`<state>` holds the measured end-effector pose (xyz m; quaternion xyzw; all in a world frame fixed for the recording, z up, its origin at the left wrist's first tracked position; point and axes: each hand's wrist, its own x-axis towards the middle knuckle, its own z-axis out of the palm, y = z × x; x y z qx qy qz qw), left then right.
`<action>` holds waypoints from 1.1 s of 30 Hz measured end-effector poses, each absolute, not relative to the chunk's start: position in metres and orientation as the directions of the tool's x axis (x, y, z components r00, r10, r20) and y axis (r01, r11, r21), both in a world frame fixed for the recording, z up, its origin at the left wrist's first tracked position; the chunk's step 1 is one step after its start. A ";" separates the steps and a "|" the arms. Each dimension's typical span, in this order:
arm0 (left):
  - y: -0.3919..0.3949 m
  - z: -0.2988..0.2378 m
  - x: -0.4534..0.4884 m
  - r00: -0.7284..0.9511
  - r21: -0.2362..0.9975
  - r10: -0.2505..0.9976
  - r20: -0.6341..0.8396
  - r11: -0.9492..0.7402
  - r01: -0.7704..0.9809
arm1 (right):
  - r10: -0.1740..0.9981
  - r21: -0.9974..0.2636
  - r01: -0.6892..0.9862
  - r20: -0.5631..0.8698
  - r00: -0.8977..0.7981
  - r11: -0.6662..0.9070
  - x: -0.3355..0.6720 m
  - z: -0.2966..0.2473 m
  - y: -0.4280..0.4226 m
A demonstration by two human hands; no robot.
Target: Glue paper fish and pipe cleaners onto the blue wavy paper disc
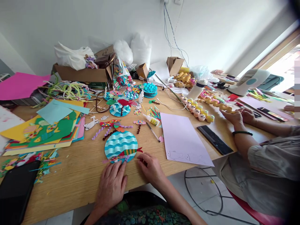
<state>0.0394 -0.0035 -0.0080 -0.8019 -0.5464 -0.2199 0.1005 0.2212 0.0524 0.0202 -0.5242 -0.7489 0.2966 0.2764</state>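
Note:
A round blue paper disc (120, 142) with wavy layered strips lies in front of me. Along its lower edge lies a striped and dotted paper fish (127, 152) with a red tail. My left hand (112, 179) lies flat with its fingers stretched out, their tips touching the disc's lower edge near the fish. Beside the red tail, my right hand (151, 168) rests on the table with fingers curled together; what they hold, if anything, is hidden. Just above the disc are a red paper fish (109, 123) and curled purple strips (97, 133).
A lilac sheet with pencilled fish (182, 137) lies to the right, beside a pen (153, 132) and a glue bottle (152, 120). Coloured papers (47, 125) and a black phone (18, 190) are left. A co-worker's hands (236, 117) hold a yellow-brown craft strip at right.

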 end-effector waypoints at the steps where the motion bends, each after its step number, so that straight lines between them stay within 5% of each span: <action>1: -0.004 -0.008 0.039 0.306 0.077 0.833 0.462 -0.381 0.921 | 0.949 -0.729 0.626 0.104 -0.299 0.277 0.222 0.020 0.051; 8: -0.003 -0.009 0.039 0.320 0.048 0.826 0.464 -0.384 0.922 | 0.944 -0.709 0.637 0.130 -0.303 0.302 0.237 0.026 0.047; 16: -0.001 -0.010 0.037 0.363 -0.004 0.784 0.503 -0.418 0.908 | 0.942 -0.559 0.787 0.324 -0.082 0.261 0.292 0.076 0.106; 27: -0.001 -0.014 0.036 0.355 0.014 0.774 0.524 -0.425 0.905 | 0.989 -0.168 0.975 -0.005 -0.150 0.147 0.287 0.081 0.200; 33: 0.002 -0.015 0.035 0.367 -0.005 0.736 0.570 -0.443 0.897 | 0.973 -0.263 0.937 0.051 -0.226 0.232 0.277 0.090 0.198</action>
